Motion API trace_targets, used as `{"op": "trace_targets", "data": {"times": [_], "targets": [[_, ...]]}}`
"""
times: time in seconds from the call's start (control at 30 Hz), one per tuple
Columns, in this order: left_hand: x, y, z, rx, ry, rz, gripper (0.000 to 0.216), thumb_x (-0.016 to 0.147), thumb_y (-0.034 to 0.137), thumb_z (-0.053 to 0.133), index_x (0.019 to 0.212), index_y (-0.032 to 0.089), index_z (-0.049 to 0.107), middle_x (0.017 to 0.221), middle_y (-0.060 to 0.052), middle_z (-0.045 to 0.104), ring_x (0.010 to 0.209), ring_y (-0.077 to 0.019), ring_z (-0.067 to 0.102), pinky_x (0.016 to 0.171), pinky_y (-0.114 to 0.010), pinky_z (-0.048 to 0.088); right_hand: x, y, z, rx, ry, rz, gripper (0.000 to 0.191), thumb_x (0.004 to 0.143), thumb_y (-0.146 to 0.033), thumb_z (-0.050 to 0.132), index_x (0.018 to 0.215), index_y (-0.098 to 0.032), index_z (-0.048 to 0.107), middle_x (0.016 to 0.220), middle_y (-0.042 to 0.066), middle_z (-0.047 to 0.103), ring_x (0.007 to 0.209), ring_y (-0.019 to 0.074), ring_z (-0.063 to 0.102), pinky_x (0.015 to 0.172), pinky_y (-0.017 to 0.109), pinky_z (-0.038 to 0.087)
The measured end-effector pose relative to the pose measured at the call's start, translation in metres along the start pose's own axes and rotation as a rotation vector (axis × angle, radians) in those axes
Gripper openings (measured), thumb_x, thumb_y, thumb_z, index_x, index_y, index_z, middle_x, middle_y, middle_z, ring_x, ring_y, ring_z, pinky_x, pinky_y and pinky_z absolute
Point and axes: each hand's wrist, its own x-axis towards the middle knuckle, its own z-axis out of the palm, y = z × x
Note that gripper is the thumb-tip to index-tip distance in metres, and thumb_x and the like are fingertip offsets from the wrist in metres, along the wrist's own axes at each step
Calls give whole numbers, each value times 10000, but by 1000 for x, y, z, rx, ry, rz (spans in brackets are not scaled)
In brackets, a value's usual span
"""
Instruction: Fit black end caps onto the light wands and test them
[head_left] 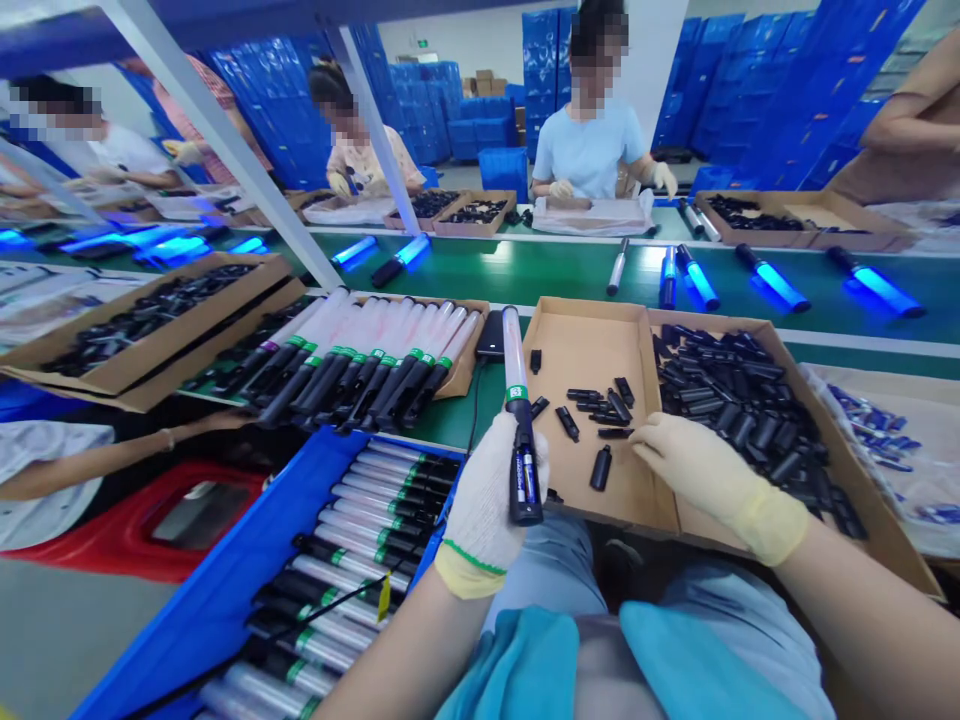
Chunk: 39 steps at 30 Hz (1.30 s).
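My left hand (487,500), in a white glove, is closed round a light stick (517,410) held upright; its black handle is open and batteries show inside. My right hand (701,470), in a yellowish glove, rests palm down on the edge of a cardboard tray (585,340), fingers curled near a small black cap (600,467). Whether the fingers hold anything is hidden. Several more black caps (600,405) lie loose in that tray. The box beside it holds a heap of black caps (742,400).
A blue crate (225,590) of light sticks lies at my lower left, and another cardboard tray of sticks (367,360) lies behind it. Lit blue sticks (772,280) ride a green conveyor (540,270). Other people work across the belt, with stacked blue crates behind them.
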Motion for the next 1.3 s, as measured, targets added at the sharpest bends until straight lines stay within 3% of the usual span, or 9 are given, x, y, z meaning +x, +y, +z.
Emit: {"op": "trace_targets", "data": {"times": [0.2, 0.33, 0.43, 0.5, 0.63, 0.77, 0.9, 1.03, 1.3], "targets": [[-9, -6, 7, 44, -40, 48, 249, 967, 359, 544, 1098, 154, 599, 677, -8, 630, 434, -87, 555, 396, -165, 450, 11, -39, 22, 28, 55, 42, 216, 835, -297, 703, 952, -116, 685, 1029, 160, 651, 992, 334, 624, 827, 411, 449], [-14, -9, 9, 17, -6, 62, 233, 978, 334, 530, 1121, 161, 591, 694, -2, 627, 462, -86, 577, 416, -158, 462, 3, -42, 27, 197, 67, 83, 124, 866, -241, 636, 961, -167, 608, 934, 71, 686, 827, 211, 664, 698, 302, 490], [-16, -10, 11, 11, 21, 63, 229, 979, 326, 533, 1109, 152, 605, 699, -7, 639, 481, -86, 594, 443, -160, 485, -16, -17, 17, 532, 121, 121, 114, 923, -317, 548, 937, -208, 579, 846, 12, 700, 767, 170, 676, 657, 268, 520], [-16, -11, 12, 25, 24, 67, 243, 977, 335, 536, 1105, 144, 613, 696, -13, 645, 483, -86, 595, 440, -158, 482, -33, 14, 6, 693, 220, 251, 179, 915, -369, 543, 1001, -223, 599, 887, 30, 719, 758, 195, 688, 637, 301, 532], [-12, -13, 12, 53, -4, 60, 255, 942, 370, 592, 1056, 144, 626, 690, -18, 649, 466, -89, 583, 408, -160, 460, -55, 79, -9, 251, 305, 438, 269, 930, -337, 479, 967, -184, 698, 1007, 146, 718, 854, 297, 690, 672, 395, 509], [-7, -17, 16, 72, -22, 46, 234, 939, 380, 590, 985, 151, 609, 667, -17, 635, 439, -90, 558, 382, -162, 435, -38, 81, -4, 24, 334, 172, 325, 960, -270, 432, 1011, -166, 735, 1145, 139, 686, 1023, 285, 651, 850, 393, 491], [-10, -19, 16, 71, -34, 55, 209, 950, 364, 576, 994, 162, 598, 673, -14, 635, 449, -94, 570, 394, -164, 446, 5, 30, 7, -118, 93, -106, 249, 932, -185, 499, 1056, -192, 716, 1081, 113, 708, 1014, 259, 639, 839, 365, 454], [-14, -17, 8, 55, -16, 57, 230, 938, 364, 597, 1052, 164, 603, 699, -18, 649, 473, -102, 593, 422, -175, 477, 28, 0, 13, -166, 26, -155, 234, 890, -75, 496, 930, -127, 721, 929, 153, 717, 934, 291, 656, 826, 404, 416], [-10, -15, 9, 121, 13, 66, 273, 914, 406, 619, 1028, 158, 613, 655, -11, 636, 428, -92, 556, 374, -160, 420, 36, 18, 17, -53, -90, -285, 269, 918, -174, 544, 1013, -295, 765, 1002, 13, 744, 928, 186, 670, 787, 283, 451]]}}
